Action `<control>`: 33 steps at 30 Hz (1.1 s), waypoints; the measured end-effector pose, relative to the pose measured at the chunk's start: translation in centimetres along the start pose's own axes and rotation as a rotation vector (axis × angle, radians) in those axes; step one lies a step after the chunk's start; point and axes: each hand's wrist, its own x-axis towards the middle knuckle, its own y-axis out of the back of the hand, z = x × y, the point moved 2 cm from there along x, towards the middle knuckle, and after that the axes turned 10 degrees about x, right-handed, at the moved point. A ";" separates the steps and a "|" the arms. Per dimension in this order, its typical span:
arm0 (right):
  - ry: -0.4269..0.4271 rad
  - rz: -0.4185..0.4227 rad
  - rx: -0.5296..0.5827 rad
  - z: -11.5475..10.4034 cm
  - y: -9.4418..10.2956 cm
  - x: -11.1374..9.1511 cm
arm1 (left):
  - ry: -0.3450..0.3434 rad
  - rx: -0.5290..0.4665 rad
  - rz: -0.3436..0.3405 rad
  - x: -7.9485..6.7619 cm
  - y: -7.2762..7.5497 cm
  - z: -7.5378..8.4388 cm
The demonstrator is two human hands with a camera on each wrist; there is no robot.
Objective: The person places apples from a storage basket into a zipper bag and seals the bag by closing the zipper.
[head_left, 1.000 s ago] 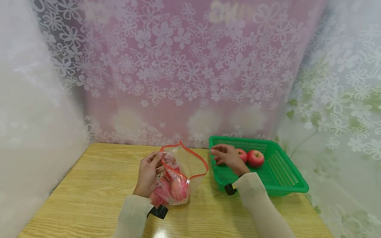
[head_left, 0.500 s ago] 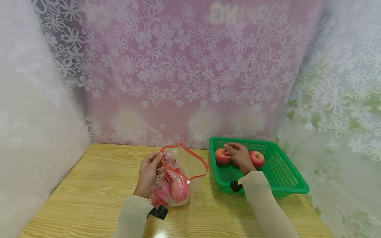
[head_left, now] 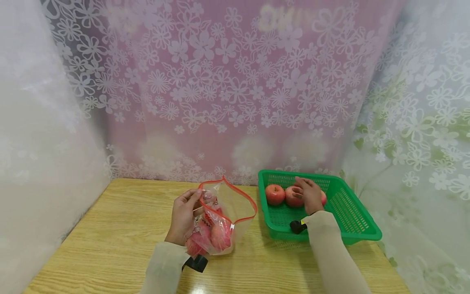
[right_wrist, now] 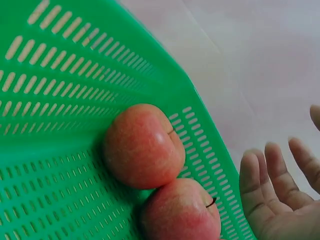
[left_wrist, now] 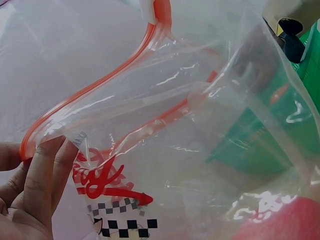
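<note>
Pinching clear bag (head_left: 225,218) w/ L hand (head_left: 182,216), bagged apples (head_left: 220,236) low inside, on table (head_left: 121,232). R hand (head_left: 310,196) relaxed, fingers apart, by other apples (head_left: 274,194) in green basket (head_left: 354,208).

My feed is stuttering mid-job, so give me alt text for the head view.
A person's left hand pinches an open clear bag with apples inside, while the right hand is over a green basket holding three apples, partly hiding the rightmost. A wooden table lies below.
</note>
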 end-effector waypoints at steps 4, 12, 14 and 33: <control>0.016 0.074 0.033 -0.1 0.5 0.3 | -0.001 -0.008 -0.004 0.0 0.0 0.0; 0.095 0.201 -0.025 0.1 1.9 1.1 | -0.016 -0.011 -0.008 0.1 0.1 -0.3; 0.116 0.229 -0.029 0.2 2.2 1.2 | -0.019 -0.007 -0.005 0.1 0.1 -0.4; 0.072 0.472 0.037 0.8 4.8 1.8 | -0.028 -0.053 -0.011 -0.1 0.2 -0.3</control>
